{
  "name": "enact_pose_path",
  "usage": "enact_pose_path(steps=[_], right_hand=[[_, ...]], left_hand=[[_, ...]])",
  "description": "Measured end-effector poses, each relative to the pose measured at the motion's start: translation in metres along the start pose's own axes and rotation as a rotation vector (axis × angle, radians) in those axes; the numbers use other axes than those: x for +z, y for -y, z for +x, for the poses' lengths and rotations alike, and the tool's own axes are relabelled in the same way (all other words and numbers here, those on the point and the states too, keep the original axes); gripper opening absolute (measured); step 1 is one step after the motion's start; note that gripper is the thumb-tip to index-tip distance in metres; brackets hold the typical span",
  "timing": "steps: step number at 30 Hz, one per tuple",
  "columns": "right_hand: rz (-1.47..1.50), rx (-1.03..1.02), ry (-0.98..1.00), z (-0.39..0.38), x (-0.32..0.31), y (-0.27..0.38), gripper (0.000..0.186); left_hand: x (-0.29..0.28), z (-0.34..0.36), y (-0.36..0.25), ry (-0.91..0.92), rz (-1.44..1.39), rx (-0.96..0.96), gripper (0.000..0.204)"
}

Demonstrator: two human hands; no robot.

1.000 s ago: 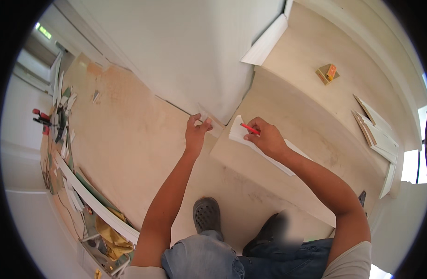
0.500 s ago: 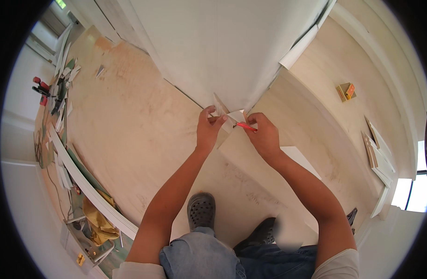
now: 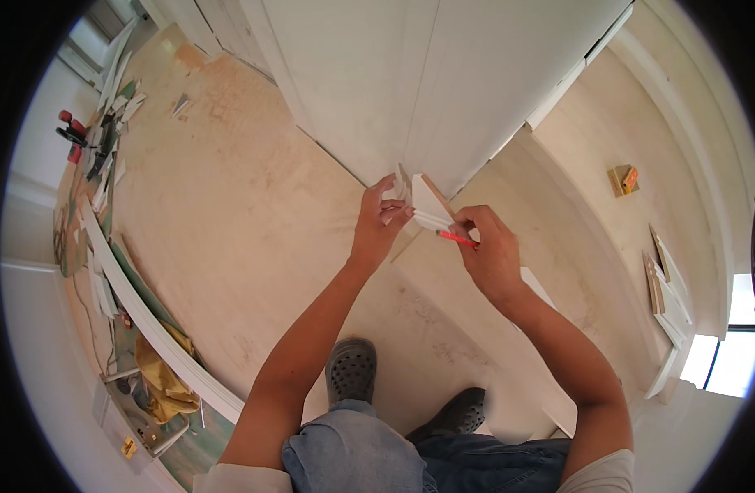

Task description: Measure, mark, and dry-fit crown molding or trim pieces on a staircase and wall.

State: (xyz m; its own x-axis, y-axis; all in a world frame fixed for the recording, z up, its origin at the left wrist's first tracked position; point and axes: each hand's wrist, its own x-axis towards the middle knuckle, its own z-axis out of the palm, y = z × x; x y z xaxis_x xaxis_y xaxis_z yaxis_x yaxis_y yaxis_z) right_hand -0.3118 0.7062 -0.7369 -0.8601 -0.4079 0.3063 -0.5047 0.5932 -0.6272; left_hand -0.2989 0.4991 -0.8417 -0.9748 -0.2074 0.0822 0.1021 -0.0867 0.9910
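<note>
At the bottom of the view we see our knees in blue jeans (image 3: 353, 448) and two grey clogs (image 3: 350, 370) planted on the pale floor (image 3: 229, 222). Our forearms rise from there toward the wall corner (image 3: 410, 156). The left hand (image 3: 377, 222) is closed on the near end of a short white trim piece (image 3: 427, 207), fingers pinching its edge. The right hand (image 3: 492, 251) grips a red pencil (image 3: 457, 238), its tip touching the lower edge of the trim. The trim sits just in front of the corner, tilted, its cut end showing brown — whether it touches the wall we cannot tell.

Along the floor's left edge lies a long white moulding (image 3: 147, 316), with yellow cloth (image 3: 159, 374) and scraps beside it. Further up that edge are red-handled tools (image 3: 71, 135) among white offcuts. Over on the right, near the far wall, sits a small yellow block (image 3: 624, 179) — and nearer the right edge, a stack of boards (image 3: 665, 283) beside a bright window (image 3: 722, 361).
</note>
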Motion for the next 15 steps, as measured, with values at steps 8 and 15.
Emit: enact_pose_path(steps=[8,15], right_hand=[[-0.093,-0.006,-0.073,0.007,-0.009,-0.003,0.023],[-0.085,-0.224,-0.08,0.021,-0.026,0.006,0.033]], left_hand=[[0.0,0.003,-0.001,0.029,-0.046,-0.011,0.06],[0.01,0.0,-0.007,-0.044,0.192,0.066,0.068]])
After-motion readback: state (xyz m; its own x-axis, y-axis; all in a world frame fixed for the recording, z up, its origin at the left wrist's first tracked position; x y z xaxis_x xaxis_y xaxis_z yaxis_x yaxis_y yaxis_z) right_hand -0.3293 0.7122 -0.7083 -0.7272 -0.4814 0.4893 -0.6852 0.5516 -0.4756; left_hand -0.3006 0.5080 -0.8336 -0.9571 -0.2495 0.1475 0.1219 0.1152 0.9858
